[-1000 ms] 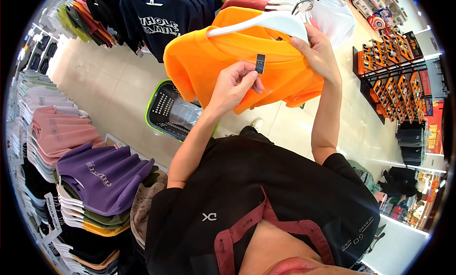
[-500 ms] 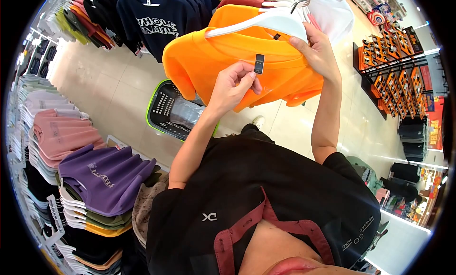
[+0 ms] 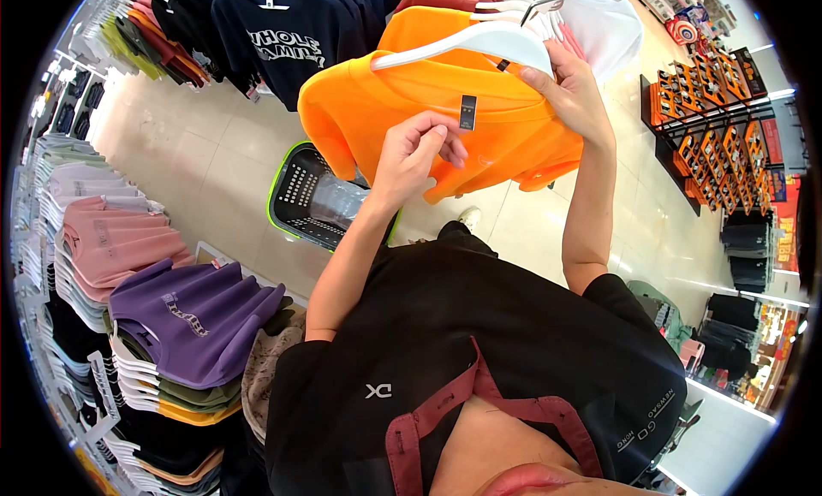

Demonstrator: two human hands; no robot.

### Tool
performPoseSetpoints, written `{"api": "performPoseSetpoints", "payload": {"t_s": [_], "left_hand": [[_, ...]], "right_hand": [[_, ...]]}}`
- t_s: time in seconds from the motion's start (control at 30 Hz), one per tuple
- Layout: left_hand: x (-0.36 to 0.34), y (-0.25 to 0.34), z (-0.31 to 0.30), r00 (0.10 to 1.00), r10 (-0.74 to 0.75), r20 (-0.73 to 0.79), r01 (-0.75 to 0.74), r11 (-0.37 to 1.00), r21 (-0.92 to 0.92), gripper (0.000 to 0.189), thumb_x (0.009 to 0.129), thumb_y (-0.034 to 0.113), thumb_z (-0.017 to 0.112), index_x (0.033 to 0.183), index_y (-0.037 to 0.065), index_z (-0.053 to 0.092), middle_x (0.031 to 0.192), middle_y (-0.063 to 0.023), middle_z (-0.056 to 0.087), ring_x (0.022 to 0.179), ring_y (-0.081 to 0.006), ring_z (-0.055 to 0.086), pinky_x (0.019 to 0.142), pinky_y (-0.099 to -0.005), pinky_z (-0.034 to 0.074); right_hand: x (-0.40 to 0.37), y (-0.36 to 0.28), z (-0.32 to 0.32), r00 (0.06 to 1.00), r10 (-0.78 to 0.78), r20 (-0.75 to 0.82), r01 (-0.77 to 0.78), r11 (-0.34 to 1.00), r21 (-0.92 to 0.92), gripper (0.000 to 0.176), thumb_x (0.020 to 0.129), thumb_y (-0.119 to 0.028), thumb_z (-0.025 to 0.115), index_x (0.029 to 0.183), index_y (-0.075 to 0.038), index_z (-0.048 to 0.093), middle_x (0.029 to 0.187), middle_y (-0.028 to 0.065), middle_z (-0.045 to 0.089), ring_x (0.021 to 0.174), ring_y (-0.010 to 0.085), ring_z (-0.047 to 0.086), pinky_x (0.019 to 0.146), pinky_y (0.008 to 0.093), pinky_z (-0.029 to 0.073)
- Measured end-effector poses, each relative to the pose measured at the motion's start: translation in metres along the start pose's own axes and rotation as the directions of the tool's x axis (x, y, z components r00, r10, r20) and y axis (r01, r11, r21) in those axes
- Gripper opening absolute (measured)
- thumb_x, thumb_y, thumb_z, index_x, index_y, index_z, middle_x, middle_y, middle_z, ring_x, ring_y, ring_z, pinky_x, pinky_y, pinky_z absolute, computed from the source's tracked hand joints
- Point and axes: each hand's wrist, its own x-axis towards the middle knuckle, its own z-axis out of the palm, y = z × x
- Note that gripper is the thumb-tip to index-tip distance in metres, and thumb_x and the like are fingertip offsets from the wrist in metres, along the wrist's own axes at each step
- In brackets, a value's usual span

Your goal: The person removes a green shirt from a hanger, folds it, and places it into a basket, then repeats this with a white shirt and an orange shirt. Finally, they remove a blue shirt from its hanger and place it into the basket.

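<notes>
An orange shirt (image 3: 377,94) hangs in front of me on a white hanger (image 3: 467,42). My right hand (image 3: 572,94) grips the hanger's right end together with the shirt's shoulder, thumb in front. A small black label (image 3: 467,113) shows on the shirt below its neckline. At the label's lower left is my left hand (image 3: 415,158), its index fingertip touching the label's edge. The thumb lies back from the label, and the other fingers are loosely curled and apart.
A black shopping basket (image 3: 295,188) with a green rim stands on the tiled floor, a clear plastic package inside. Hanging shirts, including a purple one (image 3: 184,320), line the left. Navy shirts (image 3: 278,34) hang ahead. An orange-and-black display rack (image 3: 706,136) stands at right.
My left thumb has drawn back from the label that it was pinching with the index finger. The right hand keeps its grip. The view has shifted slightly.
</notes>
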Motion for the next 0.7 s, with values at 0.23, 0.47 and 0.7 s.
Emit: {"api": "performPoseSetpoints", "payload": {"t_s": [0.23,0.47,0.7], "left_hand": [[0.003,-0.003,-0.004,0.995,0.026,-0.094,-0.023,0.999,0.030,0.022,0.097,0.004,0.046,0.099,-0.005,0.066,0.082,-0.0107,0.071,0.070,-0.0139,0.067,0.069,-0.0264,0.055],[0.003,0.000,-0.008,0.986,0.025,-0.162,-0.022,1.000,0.018,0.026,0.091,-0.001,0.045,0.090,-0.007,0.069,0.077,-0.0144,0.071,0.068,-0.0188,0.068,0.073,-0.0306,0.056],[0.002,0.001,-0.011,0.981,0.043,-0.189,-0.044,0.999,-0.002,0.026,0.089,-0.001,0.045,0.088,-0.007,0.069,0.076,-0.0149,0.071,0.067,-0.0197,0.068,0.072,-0.0312,0.056]], "right_hand": [[0.004,-0.002,-0.001,1.000,-0.016,0.017,0.016,1.000,-0.009,0.032,0.097,-0.021,0.067,0.120,0.001,0.063,0.098,0.0028,0.067,0.089,0.0102,0.058,0.081,0.0252,0.047],[0.010,-0.008,0.000,0.999,-0.033,0.033,0.031,0.998,0.053,0.026,0.096,-0.014,0.067,0.116,0.002,0.062,0.101,0.0011,0.065,0.094,0.0090,0.056,0.085,0.0250,0.045],[0.013,-0.007,0.000,0.998,-0.034,0.047,0.030,0.995,0.093,0.033,0.097,-0.014,0.066,0.124,0.004,0.061,0.107,0.0025,0.066,0.100,0.0098,0.057,0.090,0.0255,0.045]]}}
